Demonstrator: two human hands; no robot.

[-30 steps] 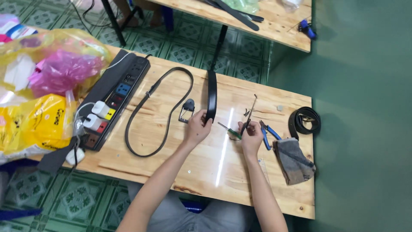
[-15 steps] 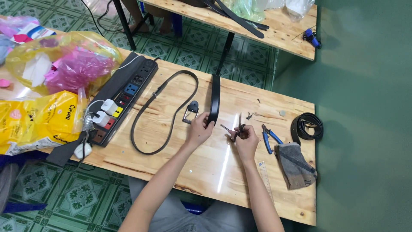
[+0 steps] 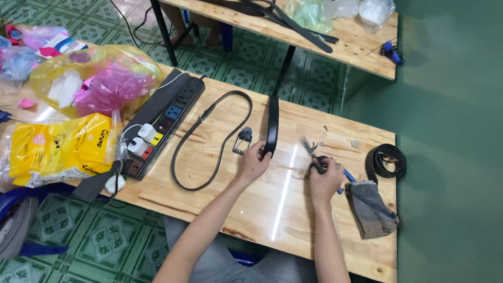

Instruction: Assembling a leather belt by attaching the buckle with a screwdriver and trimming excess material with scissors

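At a wooden table [image 3: 251, 209], our left hand [image 3: 252, 162] pinches a black belt [image 3: 272, 126] end, while our right hand [image 3: 325, 181] grips scissors [image 3: 313, 155] beside it.

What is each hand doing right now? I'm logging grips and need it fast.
Left hand: closed on the end of the black belt.
Right hand: closed around a small hand tool, kind unclear.

Bright even light, white glare streak on wooden table [image 3: 283, 202], right hand [image 3: 326, 181] slightly motion-blurred
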